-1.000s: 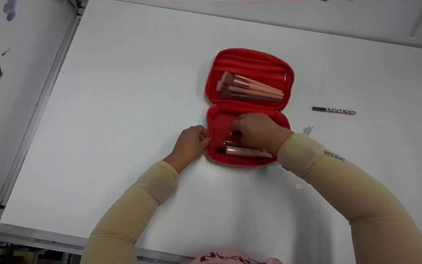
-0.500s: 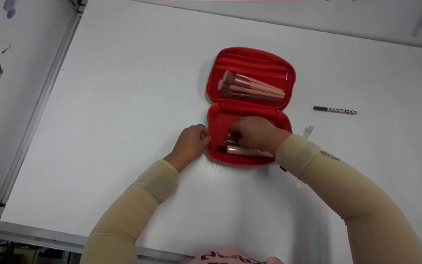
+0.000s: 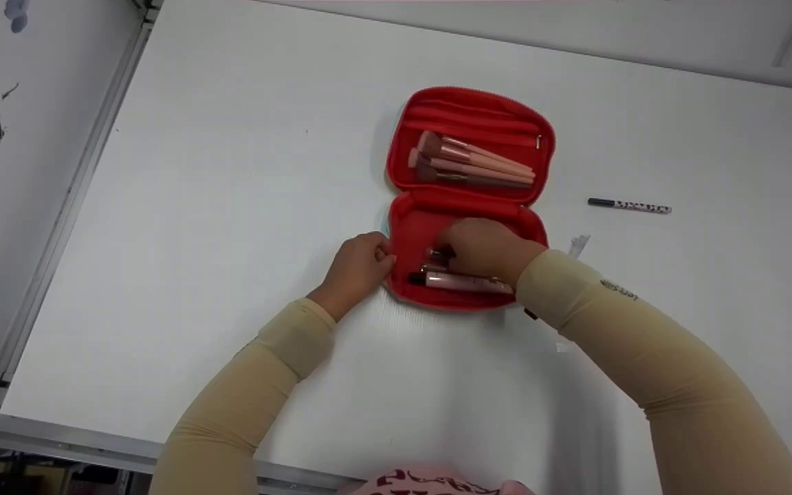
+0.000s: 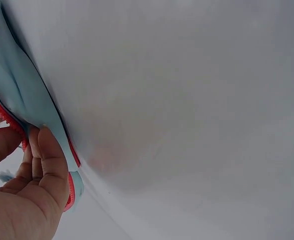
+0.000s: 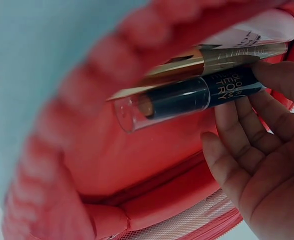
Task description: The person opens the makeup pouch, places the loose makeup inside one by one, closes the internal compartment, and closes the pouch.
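Note:
A red-lined makeup bag (image 3: 413,230), light blue outside, lies unzipped and spread flat on the white table. My left hand (image 3: 358,265) pinches its zipped rim (image 4: 9,117) at the lower left side. Inside the near half, my right hand (image 3: 485,247) holds a dark makeup stick (image 5: 182,97) with a clear end, thumb on one side and fingertips on the other. The stick lies alongside a gold tube (image 5: 192,65). Beyond that is a pale pink squeeze tube (image 3: 468,282) with a black cap. Several makeup brushes (image 3: 478,165) rest in the far half.
To the right of the bag lies a patterned pen-like stick with a black cap (image 3: 630,205). A small crumpled clear scrap (image 3: 579,245) sits beside my right sleeve. The white table (image 3: 231,172) extends around the bag.
My right hand has shifted slightly toward me inside the near half, bringing the dark stick close to the gold tube. The left hand keeps its place on the rim.

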Demonstrator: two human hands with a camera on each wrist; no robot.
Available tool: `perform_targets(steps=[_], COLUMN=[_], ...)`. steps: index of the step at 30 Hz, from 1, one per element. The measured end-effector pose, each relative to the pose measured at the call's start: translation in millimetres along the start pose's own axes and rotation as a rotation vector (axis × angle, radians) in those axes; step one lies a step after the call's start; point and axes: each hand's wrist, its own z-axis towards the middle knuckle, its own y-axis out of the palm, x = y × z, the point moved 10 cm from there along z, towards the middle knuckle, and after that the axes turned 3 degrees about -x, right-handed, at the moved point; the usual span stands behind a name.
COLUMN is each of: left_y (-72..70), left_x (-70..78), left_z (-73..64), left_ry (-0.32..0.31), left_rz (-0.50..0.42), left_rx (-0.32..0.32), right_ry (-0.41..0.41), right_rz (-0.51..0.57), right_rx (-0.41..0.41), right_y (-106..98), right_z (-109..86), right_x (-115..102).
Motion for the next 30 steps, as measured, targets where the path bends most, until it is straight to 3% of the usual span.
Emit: perform_targets(steps=[13,30], left_y=[-0.1,1.1], left_x=[-0.8,-0.5], left_z=[-0.3,-0.3], left_ry=[-0.021,-0.021], left_rz=[-0.004,-0.014], left_rx=[-0.004,-0.011], right_ry=[0.011,0.002], right_rz=[-0.019,-0.051], right_rx=[-0.011,0.045], right_y=[1.8,-3.2], right_z=[0.0,-0.1], right_x=[3.4,2.8])
